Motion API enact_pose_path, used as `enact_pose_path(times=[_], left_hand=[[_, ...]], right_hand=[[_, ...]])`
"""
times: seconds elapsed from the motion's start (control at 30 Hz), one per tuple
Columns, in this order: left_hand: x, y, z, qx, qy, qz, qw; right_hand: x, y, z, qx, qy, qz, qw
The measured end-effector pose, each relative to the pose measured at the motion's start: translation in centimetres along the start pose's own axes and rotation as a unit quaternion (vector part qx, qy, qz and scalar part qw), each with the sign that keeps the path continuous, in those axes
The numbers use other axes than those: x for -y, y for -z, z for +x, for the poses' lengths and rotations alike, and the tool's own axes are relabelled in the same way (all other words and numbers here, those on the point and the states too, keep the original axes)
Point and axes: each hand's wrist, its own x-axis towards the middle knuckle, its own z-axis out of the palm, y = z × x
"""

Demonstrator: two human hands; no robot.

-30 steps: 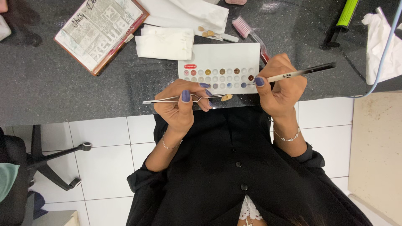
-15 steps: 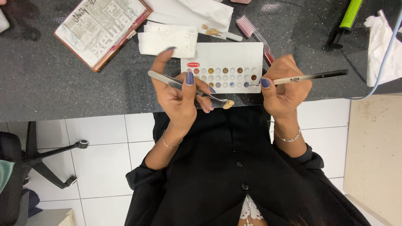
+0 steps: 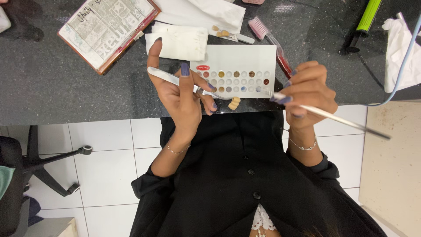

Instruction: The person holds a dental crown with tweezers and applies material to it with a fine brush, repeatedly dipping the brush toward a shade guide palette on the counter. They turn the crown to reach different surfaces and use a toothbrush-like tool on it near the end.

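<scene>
I see my left hand [image 3: 182, 98] clenched around a pair of metal tweezers [image 3: 188, 84], thumb and fingers pinching the shaft while the index finger sticks out straight over the surface [image 3: 57, 87]. The tips of the tweezers grip a small row of tooth-coloured dental crowns [image 3: 234, 103], which hangs just past the near edge of the surface, right below a white palette [image 3: 239, 55] with rows of little round wells holding dabs of brown, yellow, grey and red colour. My right hand [image 3: 307, 94] is closed on a thin brush [image 3: 329, 115], holding it like a pen; its tip points toward the crowns and sits near them, though I cannot tell whether it touches. The handle runs out past the right hand, off the near edge of the surface. Behind the palette, toward the far edge, lie a folded white tissue [image 3: 180, 43], a pink toothbrush [image 3: 269, 39] and a book covered in newsprint [image 3: 105, 28] at the far left. A green pen-like tool [image 3: 366, 17] lies toward the far right corner.
</scene>
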Motion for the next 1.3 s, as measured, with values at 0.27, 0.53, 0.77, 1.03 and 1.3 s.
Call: enact_pose_path(times=[0.27,0.53,0.77,1.03,1.3], left_hand=[[0.0,0.2,0.1,-0.024,0.029,0.028,0.999],[0.0,0.3,0.2,-0.013,0.024,0.028,0.999],[0.1,0.2,0.1,-0.018,0.030,0.021,0.999],[0.2,0.4,0.2,-0.012,0.025,0.032,0.999],[0.3,0.5,0.0,-0.014,0.024,0.033,0.999]], right_hand=[[0.8,-0.1,0.7,0.045,0.028,-0.005,0.999],[1.3,-0.2,0.9,0.079,0.024,-0.011,0.997],[1.1,-0.1,0.9,0.070,0.021,-0.003,0.997],[1.1,-0.2,1.1,0.086,0.026,-0.004,0.996],[1.0,-0.2,1.1,0.093,0.026,0.004,0.995]])
